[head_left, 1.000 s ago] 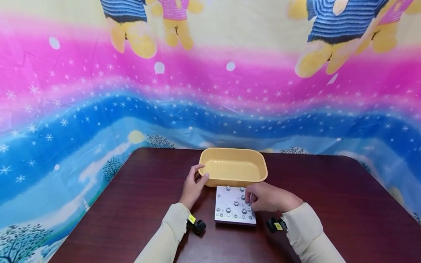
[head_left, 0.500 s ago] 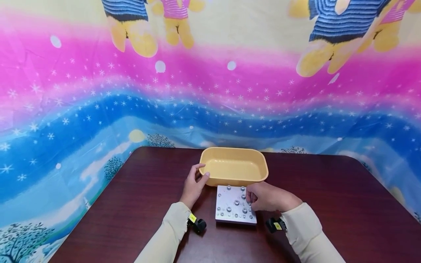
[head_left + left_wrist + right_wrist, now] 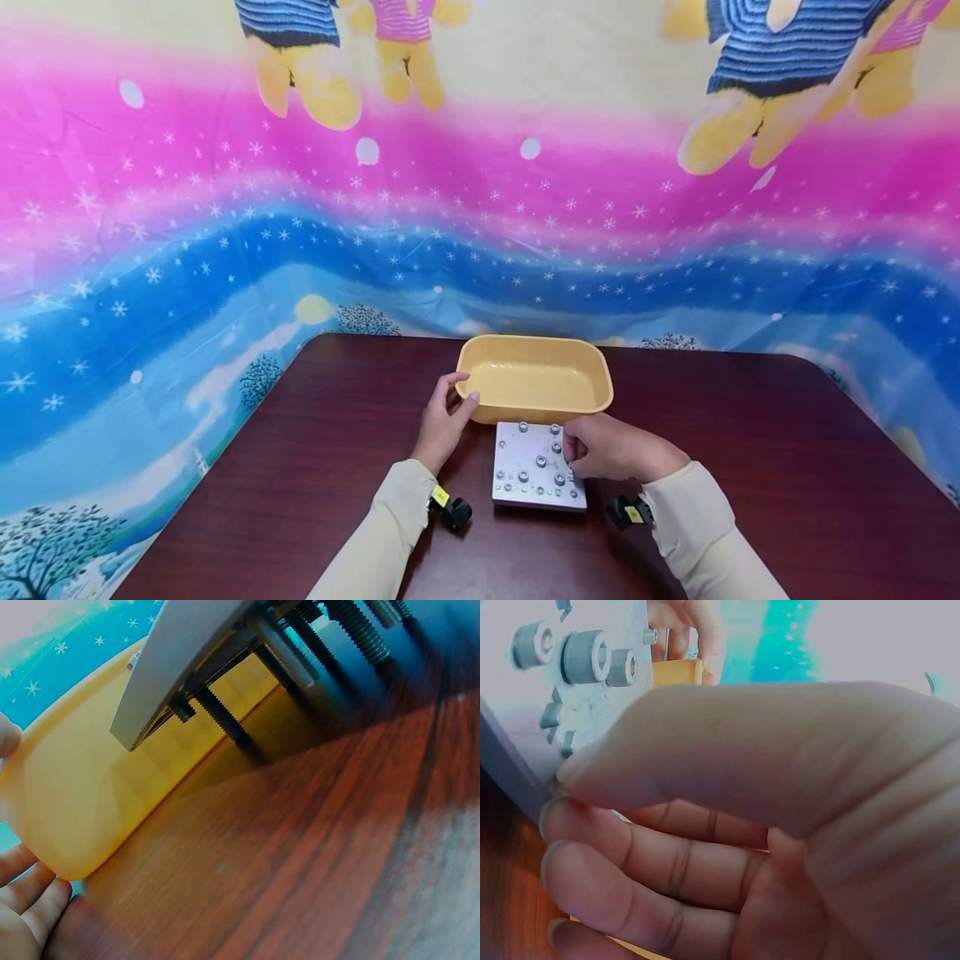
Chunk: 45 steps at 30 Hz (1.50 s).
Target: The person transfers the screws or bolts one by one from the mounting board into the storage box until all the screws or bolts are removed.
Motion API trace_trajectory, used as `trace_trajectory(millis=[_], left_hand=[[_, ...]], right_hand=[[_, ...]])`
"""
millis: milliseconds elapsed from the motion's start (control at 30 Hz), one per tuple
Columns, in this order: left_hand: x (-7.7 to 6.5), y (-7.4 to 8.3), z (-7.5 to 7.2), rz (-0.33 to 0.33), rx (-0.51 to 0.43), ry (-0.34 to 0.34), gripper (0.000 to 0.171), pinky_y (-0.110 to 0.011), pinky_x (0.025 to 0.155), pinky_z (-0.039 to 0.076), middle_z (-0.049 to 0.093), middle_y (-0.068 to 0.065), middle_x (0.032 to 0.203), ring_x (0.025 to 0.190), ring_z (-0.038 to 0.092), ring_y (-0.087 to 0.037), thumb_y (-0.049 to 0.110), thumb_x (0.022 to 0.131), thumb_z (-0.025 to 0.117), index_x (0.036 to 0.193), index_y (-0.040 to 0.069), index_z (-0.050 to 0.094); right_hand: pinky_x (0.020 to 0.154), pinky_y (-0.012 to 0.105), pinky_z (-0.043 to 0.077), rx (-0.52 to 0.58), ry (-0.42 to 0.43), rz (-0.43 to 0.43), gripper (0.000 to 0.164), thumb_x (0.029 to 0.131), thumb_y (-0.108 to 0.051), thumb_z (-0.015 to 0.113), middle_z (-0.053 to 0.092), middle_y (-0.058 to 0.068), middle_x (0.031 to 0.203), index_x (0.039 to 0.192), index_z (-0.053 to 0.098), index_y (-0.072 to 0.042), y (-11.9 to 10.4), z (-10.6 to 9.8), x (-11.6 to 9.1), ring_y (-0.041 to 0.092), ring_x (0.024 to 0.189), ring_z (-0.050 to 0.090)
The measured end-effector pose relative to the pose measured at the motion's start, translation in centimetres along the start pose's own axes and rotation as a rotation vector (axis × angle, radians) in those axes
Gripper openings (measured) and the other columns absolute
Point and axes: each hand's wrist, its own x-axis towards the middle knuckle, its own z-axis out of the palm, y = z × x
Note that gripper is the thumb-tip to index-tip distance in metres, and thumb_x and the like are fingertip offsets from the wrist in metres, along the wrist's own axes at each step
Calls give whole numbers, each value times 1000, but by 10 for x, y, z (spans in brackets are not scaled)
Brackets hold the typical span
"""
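Observation:
A square silver metal plate (image 3: 517, 451) set with several socket-head screws (image 3: 542, 462) stands on the table. In the left wrist view, threaded screw shanks (image 3: 219, 714) stick out below the raised plate. My right hand (image 3: 621, 450) is at the plate's right edge, thumb and index fingertips pinched together; the small screw between them is mostly hidden, also in the right wrist view. My left hand (image 3: 442, 423) holds the left end of a yellow plastic bin (image 3: 534, 415), thumb and fingers spread about its near corner. The bin sits just behind the plate.
The dark red wooden table (image 3: 337, 433) extends to both sides. Behind it hangs a printed cloth (image 3: 480, 250) in pink and blue. Each wrist wears a small black camera (image 3: 454, 514) near the plate's front.

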Motion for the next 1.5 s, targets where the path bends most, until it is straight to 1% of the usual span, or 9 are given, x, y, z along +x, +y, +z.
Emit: trace_trajectory(millis=[67,167,233,500,667,867,1033,1300,1500], left_hand=[[4,-11,1,3,1,7,43,-48,104,39,48,-16,140,128,47,-32,24,94,64,133,10,50],[4,-12,1,-13,-20,5,44,-49,104,38,47,-18,141,129,46,-33,20,93,65,133,10,50],[3,-13,1,-6,-15,5,44,-48,104,39,47,-16,141,129,47,-31,23,93,65,133,13,50],[5,-13,1,-2,6,0,45,-44,103,41,49,-9,140,128,49,-24,32,92,65,132,16,51],[6,-14,1,-25,12,2,43,-42,104,41,49,-5,140,128,48,-21,33,92,66,131,21,52],[6,-13,1,-15,13,9,43,-42,104,40,49,-7,141,129,48,-23,33,92,65,131,20,52],[5,-12,0,-12,15,9,43,-43,104,41,49,-8,141,129,48,-24,33,92,65,131,19,52],[5,-12,1,-30,25,10,40,-40,103,42,49,-4,141,127,49,-20,35,92,65,129,26,52],[5,-12,0,-38,28,8,39,-39,103,41,49,-4,141,128,48,-20,35,92,65,128,28,52]], right_hand=[[56,27,40,4,-2,1,18,80,2,69,51,1,71,79,55,-9,0,0,0,16,63,49],[55,26,39,3,-2,-9,17,81,1,68,51,0,69,78,55,-9,1,0,-1,15,62,48],[54,25,39,0,-1,-19,16,82,-2,68,50,-1,68,77,55,-10,1,0,-1,14,60,48],[54,25,41,-8,12,-30,15,85,-8,68,52,-2,68,78,57,-13,2,-2,0,13,61,50],[53,25,41,-13,23,-30,14,86,-9,68,52,-2,68,79,57,-15,3,-4,-1,13,61,50],[52,23,39,-32,48,-64,15,86,-8,66,49,-3,66,77,56,-15,5,-6,-1,10,58,48],[51,22,38,-20,48,-84,15,87,-7,65,47,-4,64,76,56,-14,7,-7,1,9,56,46],[51,21,38,-14,66,-94,15,88,-7,63,47,-3,64,76,56,-14,10,-7,2,9,56,45],[52,22,39,3,61,-88,14,88,-8,64,49,-2,65,77,57,-14,11,-6,3,11,57,47]])
